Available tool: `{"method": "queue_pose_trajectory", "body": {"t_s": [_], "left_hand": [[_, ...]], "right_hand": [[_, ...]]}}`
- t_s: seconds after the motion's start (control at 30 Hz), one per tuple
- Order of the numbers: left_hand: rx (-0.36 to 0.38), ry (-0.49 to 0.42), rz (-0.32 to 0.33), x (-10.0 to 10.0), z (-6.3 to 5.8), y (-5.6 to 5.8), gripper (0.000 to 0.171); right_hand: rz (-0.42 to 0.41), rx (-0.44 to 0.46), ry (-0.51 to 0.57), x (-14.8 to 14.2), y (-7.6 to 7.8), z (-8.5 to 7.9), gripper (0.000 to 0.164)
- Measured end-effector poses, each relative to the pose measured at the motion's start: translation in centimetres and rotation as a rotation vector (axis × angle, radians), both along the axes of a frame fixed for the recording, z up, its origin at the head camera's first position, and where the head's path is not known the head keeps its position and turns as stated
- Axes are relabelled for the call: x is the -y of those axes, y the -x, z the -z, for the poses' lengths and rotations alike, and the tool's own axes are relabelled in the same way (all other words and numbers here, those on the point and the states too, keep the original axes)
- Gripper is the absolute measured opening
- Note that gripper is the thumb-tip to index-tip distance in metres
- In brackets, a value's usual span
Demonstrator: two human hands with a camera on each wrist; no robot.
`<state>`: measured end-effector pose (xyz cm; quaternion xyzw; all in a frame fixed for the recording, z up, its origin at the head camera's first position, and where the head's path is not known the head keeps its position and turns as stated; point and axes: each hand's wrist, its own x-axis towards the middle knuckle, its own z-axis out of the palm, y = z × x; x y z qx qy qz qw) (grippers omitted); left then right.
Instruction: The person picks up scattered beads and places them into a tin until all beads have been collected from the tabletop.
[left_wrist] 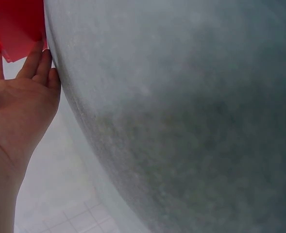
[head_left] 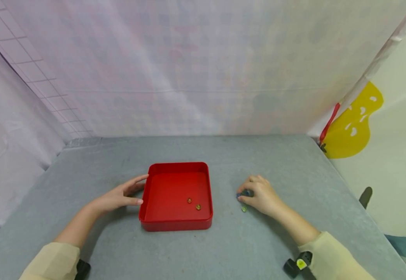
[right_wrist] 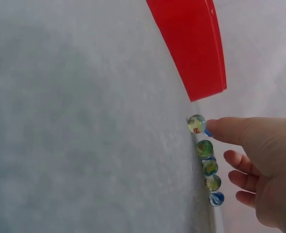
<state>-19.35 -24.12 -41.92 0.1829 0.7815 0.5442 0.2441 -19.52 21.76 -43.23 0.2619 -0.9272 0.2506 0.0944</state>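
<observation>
Swirled glass marbles (right_wrist: 210, 167), small and round, should be light, hard and slippery. From the left, I see the left hand (head_left: 119, 196), fingers spread, touching the left edge of a square red plastic tray (head_left: 176, 225); two marbles lie toward its front-right corner. Past its right edge, the right hand (head_left: 261, 197) pinches a blue marble (head_left: 238, 195); I'd grip at its widest.

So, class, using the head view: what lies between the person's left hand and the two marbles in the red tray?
Between the left hand and the marbles, the head view shows the red tray's left wall, then bare tray floor.
</observation>
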Motion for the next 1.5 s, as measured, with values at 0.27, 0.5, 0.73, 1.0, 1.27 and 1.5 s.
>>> {"method": "queue_pose_trajectory", "body": {"t_s": [0.27, 0.5, 0.73, 1.0, 1.27, 1.5], "left_hand": [[-0.004, -0.007, 0.0, 0.0, -0.1, -0.1, 0.077], [-0.007, -0.003, 0.003, -0.1, -0.2, -0.1, 0.077], [-0.005, -0.003, 0.002, -0.1, -0.2, -0.1, 0.077], [-0.015, 0.005, 0.007, -0.1, -0.2, -0.1, 0.077], [-0.021, 0.009, 0.005, -0.1, -0.1, -0.2, 0.077], [-0.023, 0.01, 0.006, -0.1, -0.1, -0.2, 0.077]], "right_hand": [[0.02, 0.007, 0.028, 0.2, -0.2, -0.4, 0.015], [0.028, 0.004, 0.084, 0.2, -0.4, -0.6, 0.014], [0.029, -0.006, 0.11, 0.4, -0.5, -0.8, 0.014], [0.03, -0.004, 0.151, 0.8, -0.8, -1.3, 0.015], [0.015, -0.041, 0.176, 1.3, -1.0, -1.5, 0.016], [0.006, -0.052, 0.183, 1.8, -1.1, -1.6, 0.015]]}}
